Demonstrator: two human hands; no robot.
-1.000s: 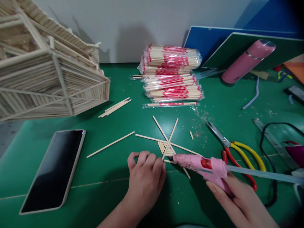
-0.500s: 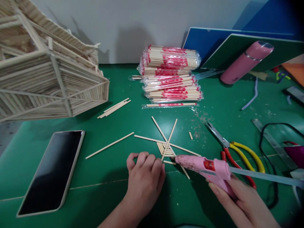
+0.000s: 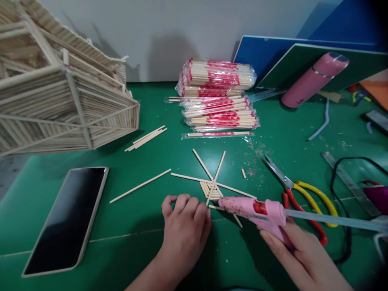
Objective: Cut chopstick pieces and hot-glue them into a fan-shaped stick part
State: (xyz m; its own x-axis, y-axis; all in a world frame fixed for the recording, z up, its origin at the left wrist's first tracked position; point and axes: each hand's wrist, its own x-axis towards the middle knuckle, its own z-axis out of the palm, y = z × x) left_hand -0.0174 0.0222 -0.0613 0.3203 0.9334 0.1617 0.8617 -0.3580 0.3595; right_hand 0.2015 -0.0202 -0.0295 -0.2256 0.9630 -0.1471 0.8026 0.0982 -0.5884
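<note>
My right hand [image 3: 306,252] is wrapped round the handle of a pink hot glue gun [image 3: 242,205], with a clear glue stick [image 3: 330,218] jutting from its back. Its nozzle is at the lower edge of a star-shaped frame of crossed wooden sticks [image 3: 218,167], whose middle is filled with short cut pieces [image 3: 206,188]. Left of the nozzle, my left hand [image 3: 186,226] rests with curled fingers, closed at the lower end of one crossed stick; the fingertips are partly hidden. A short stick piece [image 3: 216,207] lies just below the frame.
Wrapped chopstick bundles [image 3: 221,95] lie at the back. A large stick-built model [image 3: 103,105] stands left, above a phone [image 3: 65,222]. Loose sticks [image 3: 140,186] lie between. At right are red-and-yellow-handled scissors [image 3: 287,184], a ruler [image 3: 348,182], a black cord [image 3: 332,178] and a pink bottle [image 3: 315,80].
The glue gun in my right hand has shifted a little to the left along the frame's lower edge. My left hand has stayed in place.
</note>
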